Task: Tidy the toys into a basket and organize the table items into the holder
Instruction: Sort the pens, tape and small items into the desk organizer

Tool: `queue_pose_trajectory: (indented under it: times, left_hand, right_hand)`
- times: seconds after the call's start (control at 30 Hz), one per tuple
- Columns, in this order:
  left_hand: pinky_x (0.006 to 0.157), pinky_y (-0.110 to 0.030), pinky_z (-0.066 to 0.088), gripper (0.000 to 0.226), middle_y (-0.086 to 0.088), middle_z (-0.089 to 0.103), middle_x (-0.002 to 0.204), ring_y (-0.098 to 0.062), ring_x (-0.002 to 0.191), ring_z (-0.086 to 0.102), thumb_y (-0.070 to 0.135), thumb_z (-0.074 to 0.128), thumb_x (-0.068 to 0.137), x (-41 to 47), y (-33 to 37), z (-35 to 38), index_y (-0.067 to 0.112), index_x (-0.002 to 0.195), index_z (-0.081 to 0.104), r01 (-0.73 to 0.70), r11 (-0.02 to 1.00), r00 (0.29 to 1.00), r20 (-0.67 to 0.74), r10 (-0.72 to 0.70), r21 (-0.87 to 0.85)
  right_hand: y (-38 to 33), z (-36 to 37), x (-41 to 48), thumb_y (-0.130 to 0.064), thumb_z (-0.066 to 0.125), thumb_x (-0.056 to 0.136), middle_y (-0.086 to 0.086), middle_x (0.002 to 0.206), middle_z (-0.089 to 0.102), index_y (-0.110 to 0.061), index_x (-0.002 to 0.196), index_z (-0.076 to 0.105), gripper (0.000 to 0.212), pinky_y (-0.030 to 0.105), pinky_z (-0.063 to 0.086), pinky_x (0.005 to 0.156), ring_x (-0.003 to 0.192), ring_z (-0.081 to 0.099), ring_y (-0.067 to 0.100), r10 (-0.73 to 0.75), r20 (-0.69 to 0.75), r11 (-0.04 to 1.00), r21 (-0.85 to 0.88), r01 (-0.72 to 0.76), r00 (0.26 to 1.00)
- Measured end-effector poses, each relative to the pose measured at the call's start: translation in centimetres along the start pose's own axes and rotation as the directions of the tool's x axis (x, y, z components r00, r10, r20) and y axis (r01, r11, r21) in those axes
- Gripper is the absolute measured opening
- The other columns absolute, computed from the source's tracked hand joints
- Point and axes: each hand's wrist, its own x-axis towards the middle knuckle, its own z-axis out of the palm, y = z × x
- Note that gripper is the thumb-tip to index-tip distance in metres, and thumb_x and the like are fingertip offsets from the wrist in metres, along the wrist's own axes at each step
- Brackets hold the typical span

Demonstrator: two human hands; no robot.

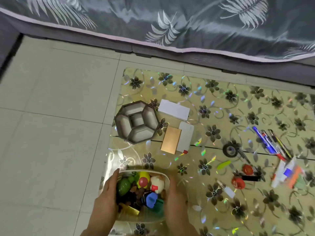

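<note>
Bare mat (192,169) between basket (167,179) and holder (119,119) (cards (171,139) perhaps crowding).

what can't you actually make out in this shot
- Head view: basket sides and lower toys, covered by left hand and right hand.
- Packet pile, near the right edge: motion blur, contents unclear.
- Pens: too small to count.
- Holder: compartment depth unclear from above.
</note>
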Motion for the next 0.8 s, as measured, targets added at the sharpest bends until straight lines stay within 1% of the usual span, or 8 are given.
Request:
queue_pose_trajectory:
  times: [0.1, 0.17, 0.27, 0.37, 0.5, 0.57, 0.63, 0.8]
  left_hand:
    - [0.089, -0.038, 0.049, 0.081, -0.004, 0.036, 0.150, -0.029, 0.110, 0.060, 0.000, 0.047, 0.078, 0.7, 0.3, -0.3, 0.043, 0.142, 0.021, -0.010, 1.000, 1.000, -0.009, 0.010, 0.001]
    - [0.092, -0.038, 0.048, 0.069, -0.003, 0.041, 0.147, -0.027, 0.120, 0.055, 0.003, 0.044, 0.082, 2.1, 1.4, -1.5, 0.036, 0.141, 0.029, -0.133, 0.991, 0.986, -0.099, 0.131, -0.006]
    - [0.091, -0.034, 0.046, 0.067, -0.005, 0.044, 0.144, -0.028, 0.115, 0.056, -0.002, 0.045, 0.087, 5.8, 4.1, -4.2, 0.025, 0.146, 0.028, -0.212, 0.975, 0.949, -0.251, 0.189, -0.066]
    - [0.088, -0.036, 0.044, 0.065, -0.010, 0.039, 0.147, -0.036, 0.115, 0.053, 0.002, 0.044, 0.092, 11.3, 6.6, -6.0, 0.018, 0.149, 0.018, -0.208, 0.976, 0.932, -0.315, 0.177, -0.068]
    - [0.079, -0.045, 0.048, 0.060, -0.022, 0.052, 0.129, -0.043, 0.099, 0.057, 0.002, 0.042, 0.087, 16.8, 7.4, -6.2, 0.009, 0.143, 0.021, -0.024, 0.997, 0.979, -0.206, 0.007, -0.080]
    - [0.072, -0.040, 0.045, 0.061, -0.022, 0.059, 0.115, -0.042, 0.093, 0.059, 0.002, 0.045, 0.084, 17.9, 7.5, -5.8, 0.009, 0.140, 0.022, -0.021, 0.999, 0.981, -0.195, 0.015, -0.027]
    - [0.074, -0.042, 0.045, 0.072, -0.022, 0.058, 0.116, -0.042, 0.095, 0.059, -0.001, 0.048, 0.082, 18.2, 7.3, -5.4, 0.011, 0.146, 0.015, -0.032, 0.999, 0.980, -0.196, 0.034, 0.017]
    - [0.075, -0.043, 0.043, 0.086, -0.024, 0.052, 0.123, -0.044, 0.097, 0.057, -0.005, 0.052, 0.080, 18.3, 7.3, -4.5, 0.014, 0.150, 0.005, -0.014, 0.997, 0.976, -0.217, 0.030, 0.077]
  right_hand:
    - [-1.0, -1.2, 0.7, -0.027, 0.036, 0.102, 0.005, 0.108, 0.063, -0.029, 0.144, 0.029, 0.043, 0.029, 0.047, 0.080, 0.085, 0.059, 0.010, -0.043, 0.121, 0.995, -0.084, 0.053, 0.992]
    - [-2.0, -2.8, 2.9, -0.022, 0.038, 0.100, 0.003, 0.120, 0.060, -0.039, 0.147, 0.013, 0.056, 0.022, 0.046, 0.078, 0.091, 0.059, 0.012, 0.031, 0.083, 0.996, 0.083, -0.037, 0.996]
    - [-4.0, -5.6, 7.2, -0.017, 0.040, 0.100, -0.004, 0.143, 0.044, -0.035, 0.148, 0.022, 0.054, 0.020, 0.040, 0.087, 0.115, 0.053, 0.015, 0.032, -0.072, 0.944, 0.330, -0.006, 0.997]
    - [-5.5, -7.3, 13.2, -0.002, 0.042, 0.097, 0.006, 0.138, 0.049, -0.019, 0.148, 0.028, 0.056, 0.025, 0.038, 0.087, 0.118, 0.052, 0.024, -0.033, -0.177, 0.964, 0.254, 0.078, 0.984]
    - [-6.8, -7.0, 18.5, 0.004, 0.041, 0.091, 0.012, 0.121, 0.058, -0.016, 0.143, 0.034, 0.056, 0.030, 0.041, 0.081, 0.109, 0.056, 0.031, 0.026, -0.107, 0.983, 0.182, -0.006, 0.994]
    - [-7.1, -6.4, 19.5, 0.006, 0.039, 0.089, 0.012, 0.108, 0.060, -0.015, 0.135, 0.040, 0.051, 0.031, 0.042, 0.075, 0.100, 0.058, 0.029, 0.043, -0.075, 0.981, 0.194, -0.028, 0.996]
    - [-7.2, -5.8, 19.6, 0.010, 0.041, 0.086, 0.010, 0.093, 0.056, -0.017, 0.139, 0.035, 0.060, 0.029, 0.037, 0.069, 0.088, 0.055, 0.025, 0.023, -0.041, 0.980, 0.199, -0.014, 0.999]
    - [-6.3, -6.5, 19.2, 0.004, 0.048, 0.090, 0.013, 0.123, 0.059, -0.021, 0.150, 0.020, 0.071, 0.031, 0.040, 0.079, 0.112, 0.056, 0.030, -0.004, -0.020, 0.984, 0.179, 0.008, 1.000]
